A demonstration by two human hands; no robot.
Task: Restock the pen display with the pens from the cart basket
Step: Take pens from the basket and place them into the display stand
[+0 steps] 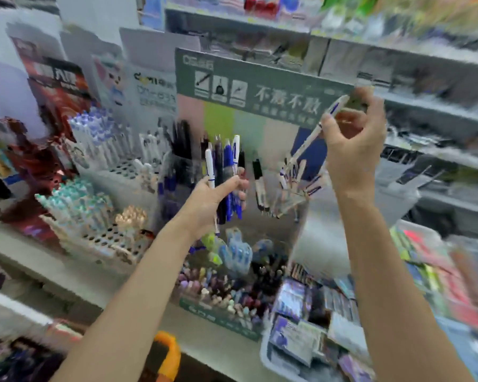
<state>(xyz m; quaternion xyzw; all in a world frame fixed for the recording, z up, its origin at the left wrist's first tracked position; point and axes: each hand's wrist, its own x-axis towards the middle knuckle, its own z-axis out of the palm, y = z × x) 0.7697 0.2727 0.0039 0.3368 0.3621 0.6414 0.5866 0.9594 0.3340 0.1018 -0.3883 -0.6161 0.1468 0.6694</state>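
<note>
Shelving point(414, 67) stocked with stationery is shown across the whole view, much of it smeared by motion blur. The pen display point(273, 78), identified by its green header card and pastel back panels, is seen at the centre on the counter shelf, with tiers of pens stepped down towards the viewer. A white perforated rack point(105, 241) of capped pens is set to its left, and a tray of packaged goods point(264, 357) lies to its lower right. An orange handle point(164, 351) is visible at the bottom edge. It is judged to belong to the cart basket, though the basket itself is not seen.

The left hand point(213, 197) is raised before the display, its fingers curled round a bundle of pens point(226, 166) in blue, white and black, held roughly upright. The right hand point(353, 153) is raised higher, at the header's right end, and a single white pen point(309, 139) with blue trim is pinched in its fingers. The pen is tilted, with its lower end directed towards a clear compartment point(293, 188) where similar white pens stand.

The step in hand is judged to be sorting: one pen at a time is taken from the bundle and matched to its slot. The next move calls for the pen to be lowered tip-first into that compartment without the pens beside it being toppled. The blur leaves the exact slot uncertain.
</note>
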